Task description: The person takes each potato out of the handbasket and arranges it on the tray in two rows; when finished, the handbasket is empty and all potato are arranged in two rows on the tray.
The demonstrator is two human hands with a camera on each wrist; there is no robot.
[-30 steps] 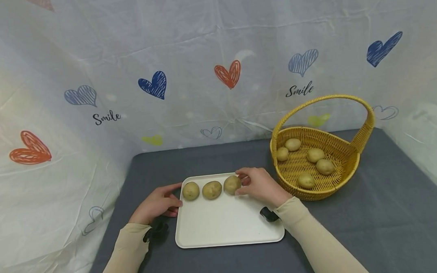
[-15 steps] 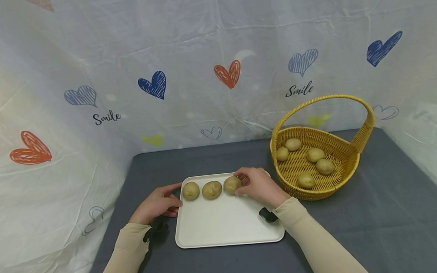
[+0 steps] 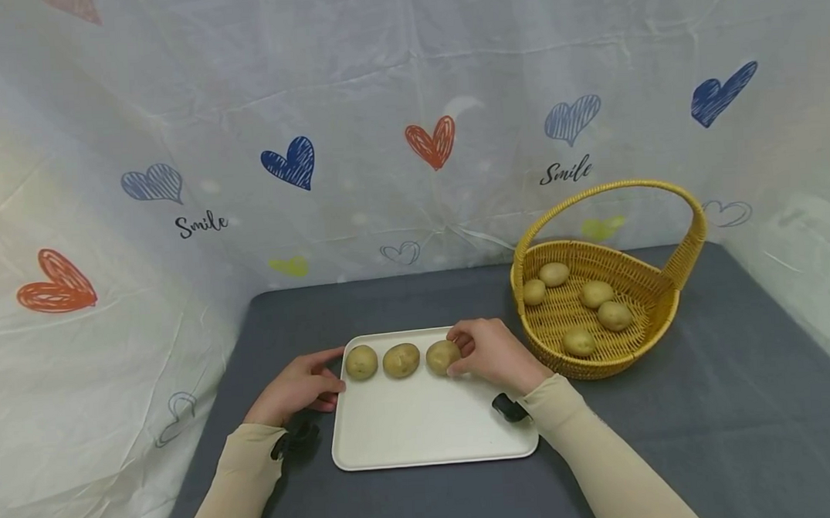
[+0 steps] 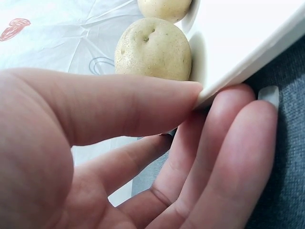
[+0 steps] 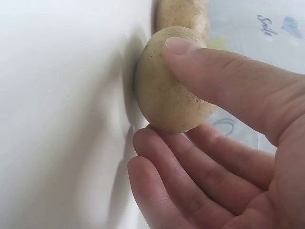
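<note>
A white tray (image 3: 429, 432) lies on the table with three potatoes in a row along its far edge: a left potato (image 3: 361, 362), a middle potato (image 3: 401, 361) and a right potato (image 3: 442, 357). My right hand (image 3: 496, 356) holds the right potato, its thumb over the near side and fingers round the other in the right wrist view. At the tray's left edge, my left hand (image 3: 295, 388) pinches the rim between thumb (image 4: 143, 102) and fingers, beside the left potato (image 4: 155, 50).
A yellow wicker basket (image 3: 587, 367) with a tall handle stands right of the tray, close to my right hand. Several potatoes (image 3: 615, 316) lie in it. Dark grey cloth covers the table (image 3: 706, 401). A white curtain (image 3: 351, 76) printed with hearts hangs behind and at both sides.
The right potato has shifted very slightly to the right with my right hand, widening the gap to the middle potato. My left hand stays at the tray's edge.
</note>
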